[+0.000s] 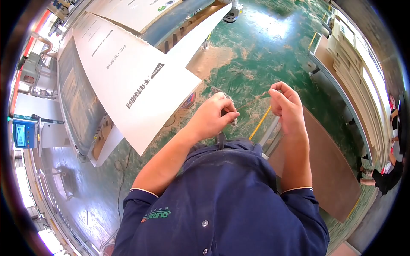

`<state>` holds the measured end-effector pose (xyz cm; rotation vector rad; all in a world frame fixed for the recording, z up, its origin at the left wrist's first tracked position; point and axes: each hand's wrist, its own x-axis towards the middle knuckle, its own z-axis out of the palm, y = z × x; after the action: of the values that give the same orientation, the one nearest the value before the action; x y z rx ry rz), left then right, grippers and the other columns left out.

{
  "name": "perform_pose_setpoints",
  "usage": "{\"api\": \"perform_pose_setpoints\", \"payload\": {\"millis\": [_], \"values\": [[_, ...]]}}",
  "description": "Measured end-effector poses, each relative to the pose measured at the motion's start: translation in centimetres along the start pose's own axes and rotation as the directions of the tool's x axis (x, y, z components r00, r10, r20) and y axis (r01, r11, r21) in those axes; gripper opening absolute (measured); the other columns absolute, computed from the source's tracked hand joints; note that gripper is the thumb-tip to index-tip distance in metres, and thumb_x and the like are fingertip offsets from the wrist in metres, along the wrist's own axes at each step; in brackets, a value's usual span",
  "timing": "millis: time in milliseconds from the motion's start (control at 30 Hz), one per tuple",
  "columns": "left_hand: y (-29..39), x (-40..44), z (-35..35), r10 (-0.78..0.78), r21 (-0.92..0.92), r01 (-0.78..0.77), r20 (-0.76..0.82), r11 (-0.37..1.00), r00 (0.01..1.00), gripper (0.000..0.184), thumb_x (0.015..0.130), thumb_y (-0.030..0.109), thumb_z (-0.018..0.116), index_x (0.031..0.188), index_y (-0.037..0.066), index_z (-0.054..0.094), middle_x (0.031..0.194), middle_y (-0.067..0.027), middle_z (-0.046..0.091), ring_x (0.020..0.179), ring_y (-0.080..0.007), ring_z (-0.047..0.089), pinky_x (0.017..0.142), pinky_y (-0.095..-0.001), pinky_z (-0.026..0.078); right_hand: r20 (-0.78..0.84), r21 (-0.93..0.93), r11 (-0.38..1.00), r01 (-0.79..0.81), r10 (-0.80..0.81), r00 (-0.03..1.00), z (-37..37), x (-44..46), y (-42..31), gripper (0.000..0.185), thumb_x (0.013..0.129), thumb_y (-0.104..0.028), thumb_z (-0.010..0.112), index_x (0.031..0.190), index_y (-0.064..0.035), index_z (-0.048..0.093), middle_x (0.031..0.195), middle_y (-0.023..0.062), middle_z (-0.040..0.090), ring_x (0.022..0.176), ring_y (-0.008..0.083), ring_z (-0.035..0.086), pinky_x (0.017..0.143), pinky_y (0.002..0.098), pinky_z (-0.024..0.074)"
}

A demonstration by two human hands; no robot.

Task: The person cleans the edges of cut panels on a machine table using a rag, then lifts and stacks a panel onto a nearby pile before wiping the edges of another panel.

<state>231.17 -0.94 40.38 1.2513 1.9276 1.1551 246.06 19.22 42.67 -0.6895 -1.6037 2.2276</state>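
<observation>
My left hand [213, 114] is in front of my waist, its fingers curled and the thumb pointing right. A frayed, whitish strip [229, 100] shows at its fingers; its exact kind is unclear. To the right, my right hand [287, 104] is raised with thumb and forefinger pinched together. A thin brownish wisp seems to lie at that pinch, but it blends with the dusty floor behind. The two hands are apart. Left of my left hand is a large white printed board [141, 81] with dark lettering, its corner jutting toward me.
A machine bed [81, 94] supports the board; a blue control screen [23, 134] stands at far left. Stacked panels [354, 64] rest on a rack at right, near a brown board [324, 166]. Sawdust covers the green floor [252, 55]. Another person [388, 176] is at the right edge.
</observation>
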Motion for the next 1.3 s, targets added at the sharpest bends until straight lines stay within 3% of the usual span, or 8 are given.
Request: {"api": "perform_pose_setpoints", "payload": {"millis": [233,433,533,667,833,967,1067,1300], "values": [[-0.4,-0.5,0.0,-0.003,0.05,0.004,-0.032,0.999,0.999,0.019,0.085,0.015,0.073,0.079,0.002,0.061,0.083,-0.0082,0.053,0.074,-0.0197,0.057,0.068,-0.0316,0.046,0.052,-0.416,0.86,0.294,-0.3,0.952,0.1,0.1,0.3,0.003,0.097,-0.006,0.055,0.094,-0.0052,0.056,0.077,-0.0025,0.053,0.071,0.0061,0.05,0.064,0.0222,0.0392],[-0.9,-0.8,0.6,0.083,0.185,-0.068,-0.075,0.98,0.994,0.021,0.083,0.016,0.074,0.078,0.003,0.058,0.083,-0.0098,0.054,0.075,-0.0258,0.057,0.067,-0.0363,0.046,0.25,0.497,0.868,-0.015,-0.127,0.96,3.4,0.0,2.2,0.01,0.099,-0.004,0.046,0.093,-0.0062,0.053,0.073,0.0001,0.047,0.068,0.0112,0.045,0.063,0.0259,0.039],[-1.0,-1.0,0.7,0.124,0.294,-0.084,-0.121,0.952,0.985,0.021,0.082,0.015,0.074,0.078,0.004,0.057,0.084,-0.0115,0.055,0.077,-0.0305,0.058,0.068,-0.0398,0.047,0.029,0.124,0.968,0.219,-0.224,0.974,4.4,0.0,2.3,0.007,0.096,0.001,0.048,0.093,-0.0035,0.052,0.072,0.0,0.046,0.064,0.0093,0.044,0.06,0.0237,0.0397],[-1.3,-1.0,1.1,0.121,0.371,-0.063,-0.135,0.927,0.983,0.021,0.081,0.015,0.073,0.078,0.004,0.057,0.084,-0.013,0.057,0.081,-0.0339,0.06,0.069,-0.0429,0.047,0.084,-0.437,0.763,0.477,-0.493,0.866,5.2,-0.3,3.6,0.012,0.095,0.004,0.046,0.091,-0.0034,0.055,0.071,-0.0024,0.045,0.064,0.0068,0.041,0.057,0.0224,0.0358],[-1.1,-1.0,1.2,0.141,0.395,-0.084,-0.118,0.915,0.983,0.02,0.082,0.015,0.072,0.077,0.004,0.057,0.084,-0.0131,0.058,0.081,-0.0346,0.06,0.069,-0.0438,0.048,-0.058,-0.112,0.922,0.371,-0.379,0.924,5.5,0.1,3.7,0.012,0.09,0.009,0.05,0.09,-0.0021,0.054,0.074,-0.0027,0.046,0.071,0.0055,0.044,0.061,0.0197,0.0354],[-0.7,-1.2,1.2,0.177,0.377,-0.121,-0.117,0.918,0.977,0.02,0.082,0.015,0.072,0.077,0.003,0.056,0.083,-0.0139,0.058,0.08,-0.0352,0.06,0.07,-0.0438,0.049,0.151,-0.299,0.758,0.579,-0.562,0.813,7.6,-1.0,3.1,0.019,0.087,0.013,0.051,0.09,-0.004,0.057,0.076,-0.0031,0.047,0.068,0.0046,0.043,0.058,0.0197,0.0355],[-4.5,-1.0,0.9,0.083,0.422,0.012,-0.207,0.906,0.975,0.02,0.082,0.014,0.071,0.078,0.002,0.056,0.083,-0.0148,0.058,0.081,-0.0358,0.061,0.07,-0.0441,0.049,-0.147,0.012,0.833,0.553,-0.545,0.825,4.1,2.2,3.1,0.019,0.088,0.012,0.05,0.095,-0.0045,0.056,0.075,-0.003,0.047,0.064,0.0047,0.042,0.058,0.0201,0.0353],[-1.9,-1.3,0.4,0.071,0.33,-0.013,-0.164,0.944,0.984,0.023,0.082,0.013,0.073,0.077,0.001,0.054,0.082,-0.0156,0.058,0.076,-0.0363,0.06,0.067,-0.0431,0.048,0.071,-0.085,0.827,0.556,-0.552,0.831,6.6,0.9,0.4,0.013,0.089,0.007,0.047,0.095,-0.0029,0.054,0.071,0.0014,0.049,0.064,0.0094,0.046,0.057,0.024,0.0405]]}}
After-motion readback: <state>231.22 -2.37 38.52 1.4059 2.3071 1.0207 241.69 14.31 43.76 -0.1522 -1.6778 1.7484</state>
